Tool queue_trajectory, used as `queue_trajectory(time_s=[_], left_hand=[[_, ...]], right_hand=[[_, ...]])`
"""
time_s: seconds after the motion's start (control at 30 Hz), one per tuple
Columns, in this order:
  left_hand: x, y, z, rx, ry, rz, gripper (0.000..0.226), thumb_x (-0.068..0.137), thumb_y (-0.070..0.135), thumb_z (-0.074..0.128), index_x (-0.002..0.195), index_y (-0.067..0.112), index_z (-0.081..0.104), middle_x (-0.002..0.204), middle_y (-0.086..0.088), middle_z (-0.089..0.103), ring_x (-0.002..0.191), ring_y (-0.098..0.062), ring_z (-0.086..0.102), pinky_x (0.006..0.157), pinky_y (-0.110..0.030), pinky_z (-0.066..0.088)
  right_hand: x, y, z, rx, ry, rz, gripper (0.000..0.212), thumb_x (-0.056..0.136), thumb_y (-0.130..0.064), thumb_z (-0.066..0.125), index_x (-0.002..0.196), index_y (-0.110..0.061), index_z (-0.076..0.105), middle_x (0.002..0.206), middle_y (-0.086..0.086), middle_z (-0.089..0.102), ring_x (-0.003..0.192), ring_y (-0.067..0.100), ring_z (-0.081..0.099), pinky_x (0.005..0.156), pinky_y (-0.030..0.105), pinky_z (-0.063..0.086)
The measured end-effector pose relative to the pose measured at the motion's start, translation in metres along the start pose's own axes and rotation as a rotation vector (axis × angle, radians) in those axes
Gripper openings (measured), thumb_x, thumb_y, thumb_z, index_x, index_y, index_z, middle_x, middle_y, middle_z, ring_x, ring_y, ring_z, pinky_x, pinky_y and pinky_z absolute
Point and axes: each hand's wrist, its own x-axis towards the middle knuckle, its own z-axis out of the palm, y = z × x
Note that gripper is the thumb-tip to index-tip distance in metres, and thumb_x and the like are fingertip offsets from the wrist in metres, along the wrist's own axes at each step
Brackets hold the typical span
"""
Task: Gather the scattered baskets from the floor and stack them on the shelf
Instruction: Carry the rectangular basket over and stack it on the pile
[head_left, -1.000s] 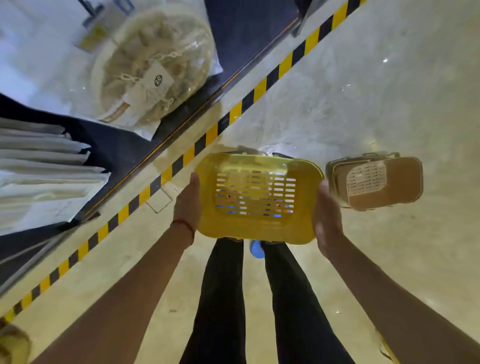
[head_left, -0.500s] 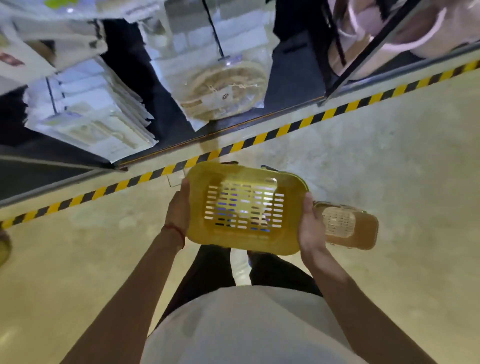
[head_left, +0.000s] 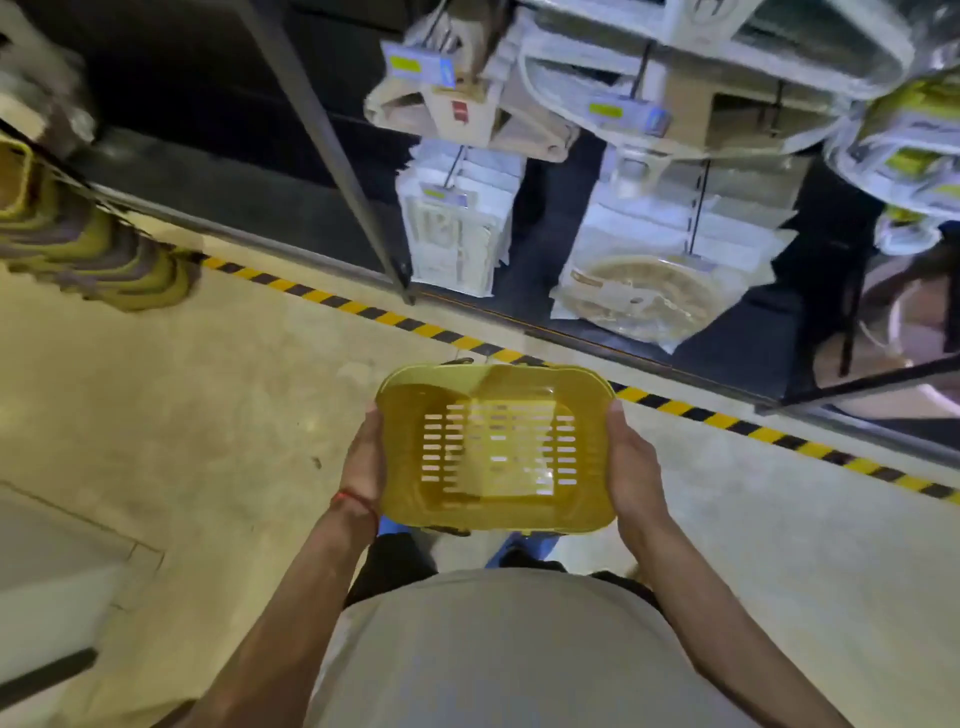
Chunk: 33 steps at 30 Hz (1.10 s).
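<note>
Pale concrete floor (head_left: 218, 405), edged by striped tape (head_left: 675, 406) along dark store racking. Nearest, held level at waist height above the feet: yellow basket (head_left: 496, 449), slotted bottom showing, open side up. Left hand (head_left: 363, 462) pressed flat to one short side, right hand (head_left: 631, 467) to the other, each grip clamping the basket wall from outside, fingers hidden beneath. Farther left, by the tape: blurred stack (head_left: 104, 260) of nested baskets, resting on floor or low shelf, cannot tell which. Beyond, bagged goods (head_left: 644, 296) hanging on pegs.

Likely risks: smooth plastic slipping from a palm-only squeeze; basket tipping if one hand lets go early; rim catching the rack upright (head_left: 332, 150); stack toppling if set in crooked.
</note>
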Motion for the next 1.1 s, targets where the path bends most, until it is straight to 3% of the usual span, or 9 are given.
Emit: queue_trajectory(time_s=[0.1,0.23,0.47,0.57,0.63,0.73,0.9,1.03,1.1], left_hand=[[-0.007,0.016,-0.042,-0.120,0.024,-0.005,0.067,0.090,0.065,0.041,0.128,0.013,0.062,0.125,-0.016,0.065,0.101,-0.031,0.068,0.084,-0.044,0.058],[-0.013,0.040,-0.109,-0.197,0.120,0.080,0.083,0.073,0.073,0.052,0.131,0.014,0.062,0.126,-0.016,0.067,0.118,-0.037,0.062,0.105,-0.056,0.045],[-0.012,0.089,-0.251,-0.329,0.230,0.153,0.078,0.078,0.074,0.053,0.127,0.015,0.065,0.121,-0.014,0.069,0.116,-0.035,0.064,0.105,-0.056,0.045],[-0.003,0.103,-0.316,-0.332,0.311,0.189,0.090,0.062,0.086,0.061,0.123,0.019,0.069,0.118,-0.010,0.072,0.113,-0.033,0.066,0.104,-0.057,0.046],[0.003,0.115,-0.353,-0.343,0.327,0.205,0.083,0.070,0.081,0.057,0.124,0.020,0.067,0.120,-0.010,0.071,0.115,-0.034,0.065,0.104,-0.058,0.046],[0.000,0.146,-0.384,-0.372,0.347,0.233,0.070,0.086,0.069,0.052,0.128,0.015,0.065,0.123,-0.014,0.069,0.119,-0.038,0.062,0.104,-0.058,0.046],[0.018,0.189,-0.421,-0.386,0.428,0.259,0.056,0.095,0.062,0.045,0.117,0.018,0.070,0.111,-0.006,0.074,0.106,-0.029,0.069,0.098,-0.050,0.052],[0.047,0.233,-0.439,-0.374,0.532,0.282,0.045,0.098,0.058,0.041,0.087,0.026,0.070,0.076,0.009,0.074,0.082,-0.018,0.068,0.073,-0.033,0.053],[0.063,0.258,-0.445,-0.385,0.572,0.274,0.044,0.098,0.059,0.041,0.086,0.028,0.069,0.078,0.010,0.073,0.084,-0.016,0.068,0.073,-0.032,0.052]], right_hand=[[-0.014,-0.019,0.041,-0.075,-0.070,-0.053,0.053,0.098,-0.068,0.042,0.099,-0.030,0.079,0.097,-0.005,0.079,0.096,0.020,0.073,0.100,0.049,0.054],[-0.036,-0.038,0.111,-0.150,-0.145,-0.126,0.058,0.097,-0.071,0.040,0.106,-0.027,0.077,0.102,-0.002,0.078,0.099,0.022,0.072,0.100,0.051,0.054],[-0.089,-0.058,0.260,-0.240,-0.249,-0.198,0.062,0.095,-0.073,0.039,0.123,-0.028,0.070,0.127,0.006,0.069,0.116,0.030,0.064,0.105,0.053,0.050],[-0.111,-0.069,0.323,-0.266,-0.337,-0.252,0.057,0.095,-0.071,0.041,0.119,-0.029,0.071,0.126,0.003,0.070,0.115,0.028,0.065,0.102,0.048,0.052],[-0.127,-0.075,0.360,-0.315,-0.363,-0.264,0.062,0.096,-0.072,0.039,0.126,-0.027,0.069,0.127,0.000,0.069,0.116,0.025,0.065,0.098,0.041,0.053],[-0.140,-0.085,0.410,-0.347,-0.378,-0.282,0.078,0.084,-0.086,0.034,0.129,-0.031,0.067,0.127,0.000,0.070,0.118,0.024,0.065,0.108,0.047,0.048],[-0.138,-0.121,0.489,-0.352,-0.413,-0.255,0.063,0.098,-0.070,0.037,0.128,-0.025,0.068,0.118,0.006,0.072,0.108,0.025,0.068,0.101,0.041,0.052],[-0.122,-0.154,0.557,-0.395,-0.467,-0.259,0.070,0.090,-0.080,0.032,0.131,-0.033,0.063,0.120,0.001,0.071,0.114,0.024,0.065,0.108,0.048,0.048],[-0.112,-0.178,0.591,-0.403,-0.507,-0.240,0.051,0.098,-0.071,0.034,0.123,-0.036,0.061,0.110,-0.003,0.071,0.110,0.023,0.065,0.106,0.045,0.049]])
